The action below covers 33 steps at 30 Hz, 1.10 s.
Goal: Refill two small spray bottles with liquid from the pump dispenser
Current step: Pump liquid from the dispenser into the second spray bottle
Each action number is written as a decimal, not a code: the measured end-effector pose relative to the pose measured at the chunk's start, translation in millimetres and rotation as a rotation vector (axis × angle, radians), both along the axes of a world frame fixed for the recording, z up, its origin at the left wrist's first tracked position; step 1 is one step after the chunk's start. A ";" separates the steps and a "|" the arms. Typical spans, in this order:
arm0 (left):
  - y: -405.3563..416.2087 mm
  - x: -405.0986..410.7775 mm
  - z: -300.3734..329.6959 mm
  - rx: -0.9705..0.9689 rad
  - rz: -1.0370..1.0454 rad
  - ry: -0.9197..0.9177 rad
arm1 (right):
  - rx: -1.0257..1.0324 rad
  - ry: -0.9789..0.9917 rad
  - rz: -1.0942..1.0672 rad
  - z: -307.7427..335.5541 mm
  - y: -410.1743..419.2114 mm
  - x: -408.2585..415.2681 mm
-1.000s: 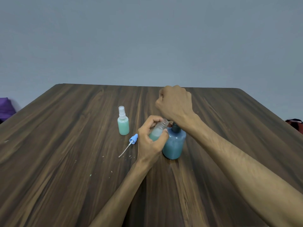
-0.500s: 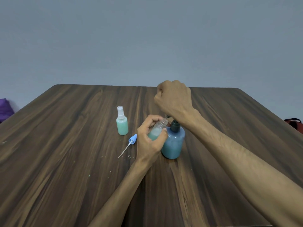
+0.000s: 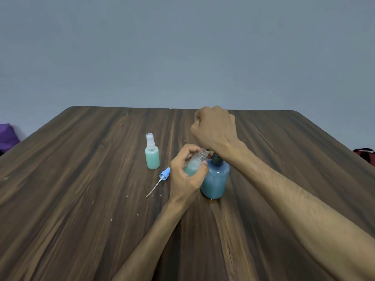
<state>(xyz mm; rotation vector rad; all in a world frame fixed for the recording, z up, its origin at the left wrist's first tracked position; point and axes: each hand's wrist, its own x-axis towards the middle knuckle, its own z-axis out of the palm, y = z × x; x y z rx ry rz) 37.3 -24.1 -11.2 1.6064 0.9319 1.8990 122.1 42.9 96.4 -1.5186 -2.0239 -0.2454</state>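
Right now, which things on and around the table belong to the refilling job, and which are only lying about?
For the job:
- blue pump dispenser bottle
- open small bottle, gripped by left hand
- blue spray cap
- capped green spray bottle
- right hand

Lying about:
- purple object
- red-black object

My left hand (image 3: 187,177) grips an uncapped small bottle (image 3: 195,165), tilted toward the blue pump dispenser (image 3: 215,179) just beside it. My right hand (image 3: 214,129) is fisted over the pump head. A capped green spray bottle (image 3: 152,156) stands nearby; a blue sprayer top (image 3: 164,177) lies on the wooden table (image 3: 81,179).
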 end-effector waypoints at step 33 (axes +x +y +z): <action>-0.1 0.3 1.1 -0.004 0.006 -0.011 | 0.036 0.043 -0.009 6.8 4.0 1.7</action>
